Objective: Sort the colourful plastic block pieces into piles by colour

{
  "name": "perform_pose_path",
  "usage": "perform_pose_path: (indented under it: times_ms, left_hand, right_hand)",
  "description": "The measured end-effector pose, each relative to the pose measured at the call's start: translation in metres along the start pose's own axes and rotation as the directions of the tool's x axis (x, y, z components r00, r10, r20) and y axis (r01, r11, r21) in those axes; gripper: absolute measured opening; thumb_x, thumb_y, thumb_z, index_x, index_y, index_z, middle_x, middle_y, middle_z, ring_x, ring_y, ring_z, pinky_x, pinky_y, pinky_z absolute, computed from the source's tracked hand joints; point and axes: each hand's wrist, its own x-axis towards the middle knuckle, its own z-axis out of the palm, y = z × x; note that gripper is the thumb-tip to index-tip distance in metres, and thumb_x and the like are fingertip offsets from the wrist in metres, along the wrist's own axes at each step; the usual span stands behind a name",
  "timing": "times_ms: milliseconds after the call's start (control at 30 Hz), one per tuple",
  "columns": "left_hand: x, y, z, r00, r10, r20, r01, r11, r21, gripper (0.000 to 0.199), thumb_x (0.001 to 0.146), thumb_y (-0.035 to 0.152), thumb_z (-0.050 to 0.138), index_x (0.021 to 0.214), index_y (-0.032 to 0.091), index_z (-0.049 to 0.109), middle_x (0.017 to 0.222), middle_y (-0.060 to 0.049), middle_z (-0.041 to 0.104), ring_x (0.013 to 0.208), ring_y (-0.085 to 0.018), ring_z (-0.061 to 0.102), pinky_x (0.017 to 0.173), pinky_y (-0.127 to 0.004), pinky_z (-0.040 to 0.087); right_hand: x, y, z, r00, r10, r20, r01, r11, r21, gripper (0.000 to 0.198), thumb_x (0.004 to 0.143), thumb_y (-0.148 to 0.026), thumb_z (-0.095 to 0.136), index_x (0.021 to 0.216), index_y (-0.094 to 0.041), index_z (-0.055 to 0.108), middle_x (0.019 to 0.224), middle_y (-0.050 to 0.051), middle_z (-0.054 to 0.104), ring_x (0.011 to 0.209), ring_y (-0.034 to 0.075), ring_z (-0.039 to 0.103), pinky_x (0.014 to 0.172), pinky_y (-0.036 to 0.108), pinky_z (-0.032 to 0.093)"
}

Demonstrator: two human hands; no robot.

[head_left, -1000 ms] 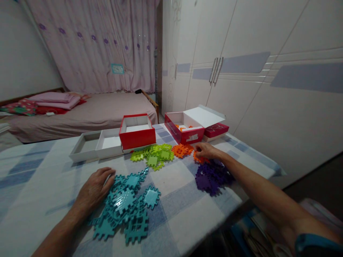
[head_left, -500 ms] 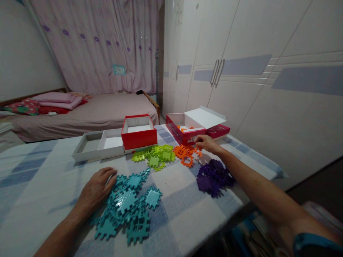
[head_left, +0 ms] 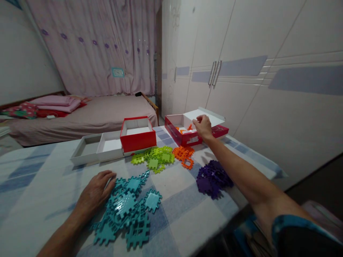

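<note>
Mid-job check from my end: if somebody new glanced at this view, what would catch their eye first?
Probably the big turquoise pile of notched plastic pieces at the front of the checked tablecloth, with the left hand beside it. Behind it sits a lime-green pile, with orange pieces and a purple pile farther right. The right hand is at the open magenta box.

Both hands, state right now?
Left hand: open, resting beside the teal pieces.
Right hand: partly curled at the open magenta box; whether it holds anything cannot be told.
</note>
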Motion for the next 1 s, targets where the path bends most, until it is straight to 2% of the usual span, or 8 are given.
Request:
perform_pose_path:
  times_ms: [67, 133, 200, 233, 400, 567, 767, 1000]
  left_hand:
    - [0.0, 0.003, -0.001, 1.0, -0.007, 0.005, 0.007, 1.0, -0.001, 0.049, 0.087, 0.053, 0.038, 0.1, 0.018, 0.069, 0.111, -0.011, 0.066, 0.103, -0.026, 0.062, 0.095, -0.041, 0.049]
    - [0.0, 0.005, -0.002, 1.0, -0.01, 0.001, 0.01, 1.0, 0.003, 0.049, 0.087, 0.053, 0.037, 0.099, 0.018, 0.069, 0.111, -0.011, 0.066, 0.104, -0.026, 0.062, 0.096, -0.041, 0.049]
    - [0.0, 0.006, -0.002, 1.0, -0.009, -0.003, 0.009, 1.0, 0.009, 0.049, 0.087, 0.053, 0.037, 0.099, 0.018, 0.069, 0.111, -0.011, 0.066, 0.104, -0.026, 0.062, 0.096, -0.041, 0.049]
    - [0.0, 0.006, -0.002, 1.0, -0.008, -0.002, 0.008, 1.0, 0.011, 0.05, 0.087, 0.053, 0.037, 0.1, 0.018, 0.069, 0.111, -0.011, 0.066, 0.104, -0.026, 0.062, 0.096, -0.041, 0.049]
    - [0.0, 0.005, -0.002, 1.0, -0.004, 0.015, 0.004, 1.0, 0.014, 0.052, 0.087, 0.053, 0.036, 0.101, 0.015, 0.069, 0.111, -0.013, 0.066, 0.104, -0.027, 0.062, 0.096, -0.043, 0.049]
    - [0.0, 0.003, -0.001, 1.0, 0.001, 0.001, -0.001, 1.0, 0.011, 0.05, 0.088, 0.052, 0.037, 0.101, 0.016, 0.069, 0.112, -0.012, 0.065, 0.104, -0.027, 0.061, 0.096, -0.043, 0.049]
    - [0.0, 0.0, 0.001, 1.0, 0.006, 0.012, -0.006, 1.0, 0.012, 0.05, 0.088, 0.052, 0.037, 0.101, 0.016, 0.069, 0.112, -0.013, 0.065, 0.104, -0.028, 0.061, 0.095, -0.044, 0.049]
    - [0.0, 0.0, 0.001, 1.0, -0.005, 0.006, 0.005, 1.0, 0.011, 0.05, 0.087, 0.053, 0.037, 0.101, 0.017, 0.069, 0.111, -0.012, 0.065, 0.104, -0.027, 0.061, 0.096, -0.043, 0.048]
  right_hand:
    - [-0.03, 0.008, 0.001, 0.97, 0.007, 0.245, 0.02, 0.994, -0.107, 0.027, 0.083, -0.042, 0.054, 0.088, -0.017, 0.063, 0.091, 0.007, 0.067, 0.084, 0.02, 0.061, 0.079, 0.031, 0.045]
    - [-0.055, 0.017, 0.002, 0.862, 0.032, 0.506, 0.088, 0.974, -0.211, 0.04, 0.082, -0.056, 0.053, 0.085, -0.019, 0.066, 0.089, 0.008, 0.068, 0.086, 0.022, 0.063, 0.077, 0.031, 0.045]
    - [-0.071, 0.023, 0.004, 0.769, 0.062, 0.637, 0.179, 0.935, -0.306, 0.053, 0.077, -0.067, 0.054, 0.092, -0.018, 0.067, 0.101, 0.012, 0.069, 0.097, 0.028, 0.063, 0.08, 0.035, 0.045]
    - [-0.075, 0.024, 0.005, 0.747, 0.078, 0.66, 0.214, 0.912, -0.349, 0.061, 0.075, -0.071, 0.054, 0.097, -0.016, 0.067, 0.107, 0.015, 0.067, 0.103, 0.031, 0.061, 0.083, 0.037, 0.045]
    - [-0.082, 0.021, 0.016, 0.704, 0.165, 0.691, 0.23, 0.867, -0.442, 0.076, 0.068, -0.077, 0.058, 0.107, -0.012, 0.063, 0.117, 0.022, 0.063, 0.113, 0.037, 0.056, 0.089, 0.045, 0.044]
    - [-0.087, 0.03, 0.025, 0.735, 0.132, 0.665, 0.176, 0.91, -0.375, 0.07, 0.064, -0.063, 0.07, 0.11, -0.011, 0.06, 0.121, 0.02, 0.059, 0.114, 0.035, 0.055, 0.087, 0.04, 0.045]
    - [-0.082, 0.039, 0.028, 0.726, 0.081, 0.682, 0.039, 0.987, -0.159, 0.044, 0.058, -0.037, 0.079, 0.092, -0.013, 0.064, 0.093, 0.01, 0.068, 0.089, 0.025, 0.062, 0.067, 0.027, 0.046]
    - [-0.086, 0.049, 0.021, 0.725, 0.077, 0.685, -0.067, 0.997, -0.042, 0.025, 0.065, -0.033, 0.073, 0.079, -0.016, 0.062, 0.07, 0.001, 0.065, 0.066, 0.016, 0.06, 0.052, 0.022, 0.041]
